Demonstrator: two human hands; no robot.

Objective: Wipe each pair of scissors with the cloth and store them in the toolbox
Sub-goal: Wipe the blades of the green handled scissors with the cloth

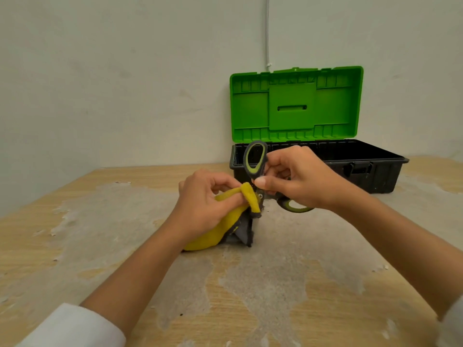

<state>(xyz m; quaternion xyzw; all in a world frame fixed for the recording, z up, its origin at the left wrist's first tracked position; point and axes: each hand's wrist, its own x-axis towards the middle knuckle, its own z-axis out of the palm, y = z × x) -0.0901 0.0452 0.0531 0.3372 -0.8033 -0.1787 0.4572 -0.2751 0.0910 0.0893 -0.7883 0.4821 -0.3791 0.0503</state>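
My right hand (298,179) grips a pair of scissors (255,159) by its grey and lime-green handles, one loop sticking up and the other showing below my palm. The blades point down to the left and are hidden inside a yellow and grey cloth (225,229). My left hand (205,201) holds that cloth, wrapped around the blades, above the table. Behind my hands stands the toolbox (375,171), a black tub with its green lid (295,103) raised upright against the wall.
The wooden table (250,284) has a worn surface with grey patches where the veneer is gone. A pale wall runs close behind the toolbox, with a thin white cable (268,33) hanging down it. No other scissors show on the table.
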